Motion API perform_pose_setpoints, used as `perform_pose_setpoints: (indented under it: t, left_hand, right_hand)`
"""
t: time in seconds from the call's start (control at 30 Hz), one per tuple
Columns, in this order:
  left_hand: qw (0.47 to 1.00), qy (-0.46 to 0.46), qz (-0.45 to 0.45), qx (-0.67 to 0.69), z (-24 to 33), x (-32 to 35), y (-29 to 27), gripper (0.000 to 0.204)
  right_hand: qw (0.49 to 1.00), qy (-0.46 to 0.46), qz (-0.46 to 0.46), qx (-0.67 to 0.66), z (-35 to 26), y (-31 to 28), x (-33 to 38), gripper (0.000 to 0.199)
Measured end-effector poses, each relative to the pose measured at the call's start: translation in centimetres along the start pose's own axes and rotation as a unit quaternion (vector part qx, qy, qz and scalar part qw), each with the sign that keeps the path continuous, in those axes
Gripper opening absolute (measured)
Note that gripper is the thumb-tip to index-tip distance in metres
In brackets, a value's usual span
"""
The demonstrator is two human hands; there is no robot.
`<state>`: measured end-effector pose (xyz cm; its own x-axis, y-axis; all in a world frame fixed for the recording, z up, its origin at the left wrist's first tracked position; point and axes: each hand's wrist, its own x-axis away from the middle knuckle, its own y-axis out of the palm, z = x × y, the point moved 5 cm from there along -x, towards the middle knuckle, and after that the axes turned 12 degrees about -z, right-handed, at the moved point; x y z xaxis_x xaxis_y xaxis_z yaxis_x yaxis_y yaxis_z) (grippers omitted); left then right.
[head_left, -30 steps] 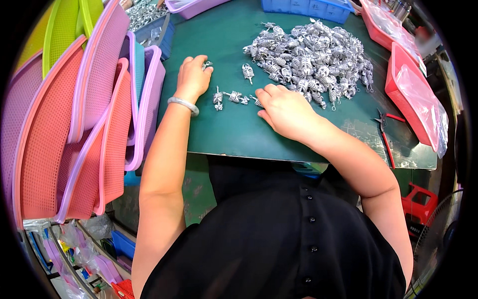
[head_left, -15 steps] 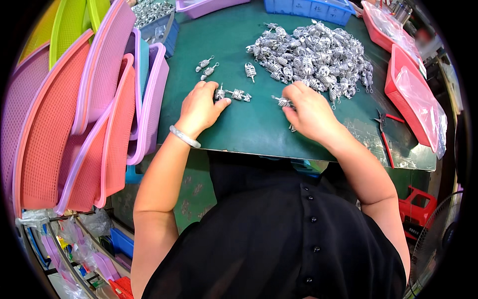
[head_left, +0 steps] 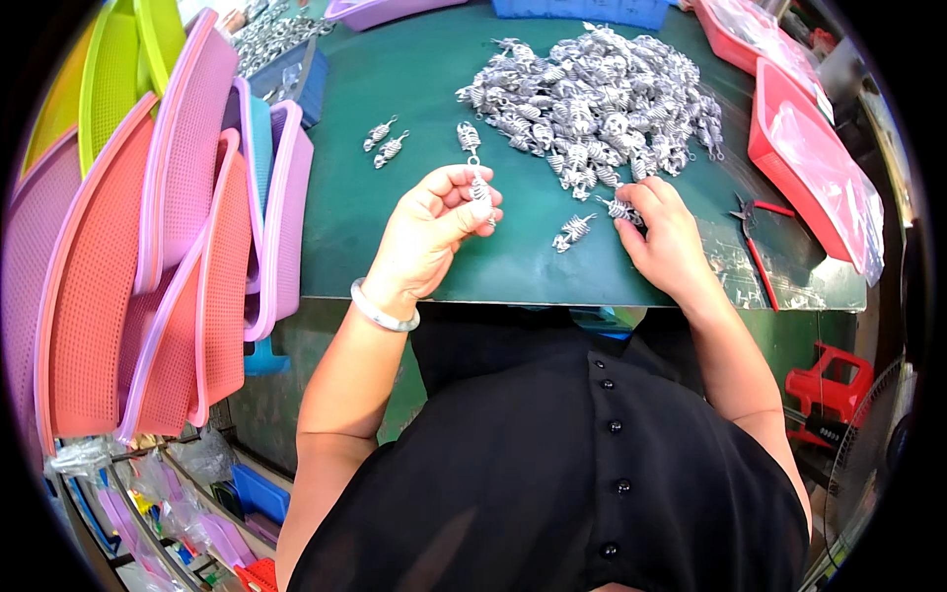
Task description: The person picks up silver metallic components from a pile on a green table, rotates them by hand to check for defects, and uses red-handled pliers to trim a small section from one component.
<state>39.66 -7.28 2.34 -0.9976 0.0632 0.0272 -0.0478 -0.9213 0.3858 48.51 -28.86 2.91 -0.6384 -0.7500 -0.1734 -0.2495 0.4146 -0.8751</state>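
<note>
A large heap of small silver metal charms (head_left: 602, 99) lies on the green mat (head_left: 414, 99) in front of me. My left hand (head_left: 429, 237) is raised a little above the mat with its fingers closed on a few of these charms (head_left: 480, 187). My right hand (head_left: 666, 237) rests on the mat at the heap's near edge, fingertips pinching one charm (head_left: 619, 209). A single loose charm (head_left: 572, 233) lies between my hands. Two more charms (head_left: 383, 141) lie apart at the left of the mat.
A stack of pink, orange and green mesh trays (head_left: 168, 247) leans at my left. Red trays with clear bags (head_left: 819, 158) stand at the right. Red-handled pliers (head_left: 755, 232) lie on the mat's right end. A purple tray (head_left: 385, 10) and a blue tray (head_left: 592, 10) sit at the back.
My left hand has drawn back toward me and lifted with charms in it. My right hand has shifted right to the heap's edge. Two charms now lie alone at the left.
</note>
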Motion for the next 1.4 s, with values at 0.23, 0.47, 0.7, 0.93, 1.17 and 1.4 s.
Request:
perform_pose_setpoints:
  t: [0.23, 0.47, 0.7, 0.93, 1.17, 1.4]
  left_hand:
    - [0.999, 0.0, -0.032, -0.013, -0.9, -1.8, 3.3, 0.025]
    - [0.999, 0.008, -0.035, -0.039, -1.7, -3.2, 6.0, 0.026]
    - [0.998, -0.009, -0.033, 0.056, -2.2, -4.2, 7.6, 0.016]
    - [0.995, -0.013, -0.054, 0.081, -2.3, -4.6, 7.5, 0.016]
    - [0.996, -0.023, -0.053, 0.074, -1.9, -4.7, 7.6, 0.015]
    - [0.997, -0.021, -0.047, 0.059, -2.0, -4.4, 7.3, 0.016]
  right_hand:
    - [0.998, -0.026, 0.057, -0.001, 0.2, 0.1, 0.7, 0.026]
    - [0.979, -0.07, 0.086, -0.173, -0.5, -0.7, 0.8, 0.025]
    - [0.87, 0.005, -0.008, -0.493, -0.1, 0.7, 0.4, 0.022]
    - [0.784, 0.056, -0.048, -0.616, 0.1, 0.9, 0.4, 0.021]
    - [0.762, 0.049, -0.052, -0.643, -0.3, 0.5, 0.4, 0.022]
    - [0.749, 0.05, -0.058, -0.658, -0.5, 0.9, 0.5, 0.02]
